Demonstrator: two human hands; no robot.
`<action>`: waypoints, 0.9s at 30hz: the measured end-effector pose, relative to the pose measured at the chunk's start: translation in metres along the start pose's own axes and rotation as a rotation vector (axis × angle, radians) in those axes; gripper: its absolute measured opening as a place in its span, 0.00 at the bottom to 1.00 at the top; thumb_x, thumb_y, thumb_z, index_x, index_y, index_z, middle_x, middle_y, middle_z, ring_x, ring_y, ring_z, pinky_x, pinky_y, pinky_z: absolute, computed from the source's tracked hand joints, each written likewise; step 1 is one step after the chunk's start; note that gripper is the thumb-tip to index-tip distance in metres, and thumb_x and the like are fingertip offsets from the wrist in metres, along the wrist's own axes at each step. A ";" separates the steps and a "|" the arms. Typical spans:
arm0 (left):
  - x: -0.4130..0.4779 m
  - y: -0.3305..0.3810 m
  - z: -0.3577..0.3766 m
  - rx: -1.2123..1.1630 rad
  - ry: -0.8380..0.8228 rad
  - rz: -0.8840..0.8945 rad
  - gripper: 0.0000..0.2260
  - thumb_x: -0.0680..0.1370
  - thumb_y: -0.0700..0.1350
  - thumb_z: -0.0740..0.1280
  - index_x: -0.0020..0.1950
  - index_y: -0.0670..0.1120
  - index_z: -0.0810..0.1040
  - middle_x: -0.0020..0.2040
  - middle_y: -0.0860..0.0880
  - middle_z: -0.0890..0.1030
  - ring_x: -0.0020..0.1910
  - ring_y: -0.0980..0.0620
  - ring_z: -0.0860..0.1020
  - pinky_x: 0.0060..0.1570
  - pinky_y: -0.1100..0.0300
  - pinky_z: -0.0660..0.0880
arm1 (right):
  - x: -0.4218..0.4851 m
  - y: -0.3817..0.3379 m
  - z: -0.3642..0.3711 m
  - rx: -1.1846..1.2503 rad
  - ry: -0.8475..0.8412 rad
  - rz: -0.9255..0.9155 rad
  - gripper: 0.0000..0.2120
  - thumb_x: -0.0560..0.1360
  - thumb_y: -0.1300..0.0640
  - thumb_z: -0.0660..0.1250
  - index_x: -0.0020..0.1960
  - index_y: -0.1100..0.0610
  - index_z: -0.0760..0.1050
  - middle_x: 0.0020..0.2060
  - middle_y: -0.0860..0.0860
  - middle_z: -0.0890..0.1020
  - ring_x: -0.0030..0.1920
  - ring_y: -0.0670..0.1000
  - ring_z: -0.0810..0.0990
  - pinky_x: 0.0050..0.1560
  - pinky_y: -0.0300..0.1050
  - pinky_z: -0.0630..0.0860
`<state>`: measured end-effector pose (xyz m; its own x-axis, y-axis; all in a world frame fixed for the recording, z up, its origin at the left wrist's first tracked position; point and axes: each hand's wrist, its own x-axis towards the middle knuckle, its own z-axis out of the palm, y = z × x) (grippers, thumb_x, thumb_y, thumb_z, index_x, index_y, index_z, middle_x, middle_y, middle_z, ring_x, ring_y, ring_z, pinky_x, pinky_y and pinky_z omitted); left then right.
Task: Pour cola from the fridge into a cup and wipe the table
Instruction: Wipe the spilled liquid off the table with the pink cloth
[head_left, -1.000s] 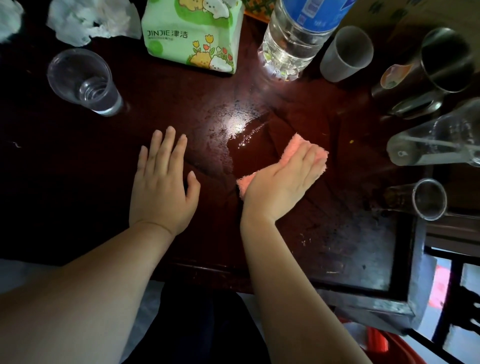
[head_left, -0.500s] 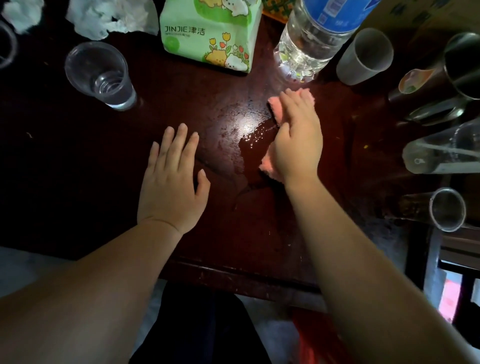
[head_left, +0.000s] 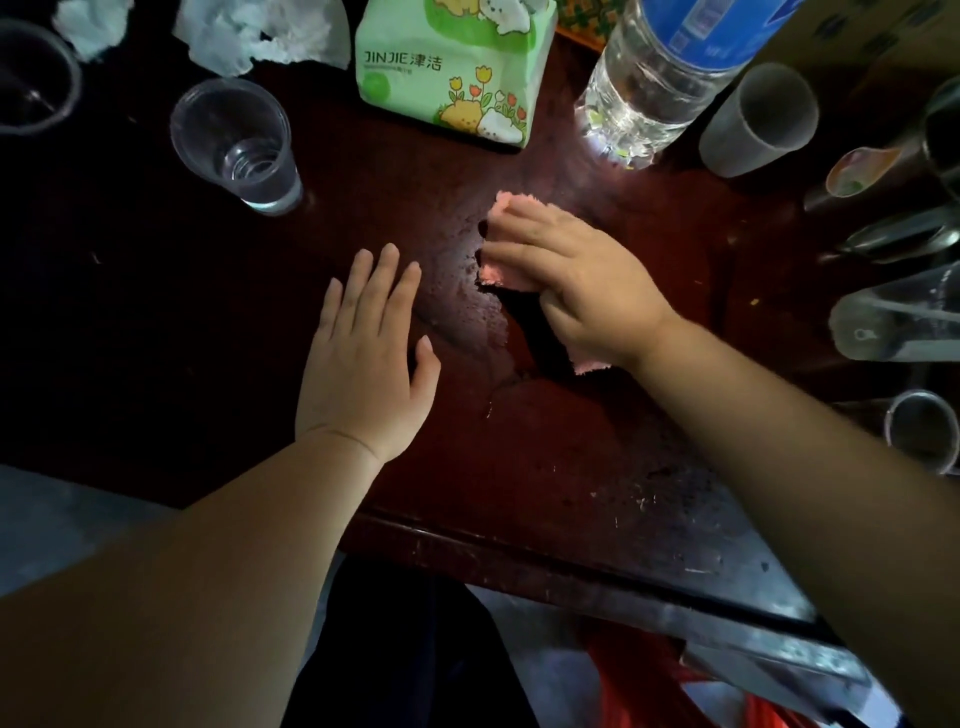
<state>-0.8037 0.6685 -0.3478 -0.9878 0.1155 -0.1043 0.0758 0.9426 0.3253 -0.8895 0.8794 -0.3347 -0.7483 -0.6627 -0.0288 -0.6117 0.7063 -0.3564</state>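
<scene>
A pink cloth (head_left: 501, 273) lies on the dark red-brown table (head_left: 571, 457), and my right hand (head_left: 576, 280) presses down on it with straight fingers pointing left. A wet, shiny patch (head_left: 467, 306) spreads on the table beside the cloth. My left hand (head_left: 366, 358) lies flat on the table, fingers straight, a little left of the patch. A clear plastic cup (head_left: 236, 145) with a little clear liquid stands at the upper left. No cola bottle is in view.
A green tissue pack (head_left: 447, 73) and a large water bottle (head_left: 654, 78) stand at the back. Crumpled tissues (head_left: 260, 31) lie at the back left. Several cups and glasses (head_left: 758, 119) crowd the right side. The table's front edge (head_left: 597, 571) runs below my arms.
My right hand has swept the pink cloth from the right, up toward the bottle, then left across the wet patch. My left hand has stayed flat in place.
</scene>
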 end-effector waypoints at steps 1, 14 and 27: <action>0.000 0.000 0.000 -0.003 0.000 -0.004 0.26 0.79 0.48 0.54 0.76 0.43 0.57 0.78 0.45 0.54 0.77 0.48 0.49 0.75 0.49 0.48 | -0.004 -0.009 0.001 -0.023 0.079 0.097 0.25 0.72 0.62 0.55 0.68 0.62 0.70 0.71 0.59 0.68 0.74 0.59 0.62 0.74 0.53 0.57; 0.000 -0.002 0.006 -0.009 0.057 0.004 0.27 0.76 0.50 0.50 0.75 0.43 0.60 0.77 0.44 0.58 0.77 0.48 0.52 0.75 0.50 0.49 | 0.035 -0.092 0.045 0.254 0.460 1.194 0.23 0.78 0.40 0.56 0.72 0.43 0.65 0.77 0.55 0.53 0.76 0.59 0.44 0.71 0.59 0.34; 0.000 -0.004 0.007 0.008 0.067 0.034 0.27 0.76 0.50 0.51 0.75 0.42 0.61 0.76 0.43 0.59 0.76 0.45 0.53 0.75 0.49 0.49 | -0.031 -0.076 0.034 0.034 0.217 0.558 0.19 0.76 0.50 0.57 0.64 0.51 0.75 0.67 0.60 0.71 0.67 0.65 0.65 0.65 0.67 0.62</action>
<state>-0.8031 0.6668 -0.3558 -0.9916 0.1259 -0.0299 0.1098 0.9409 0.3204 -0.8110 0.8373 -0.3384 -0.9917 -0.1249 -0.0301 -0.1048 0.9222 -0.3723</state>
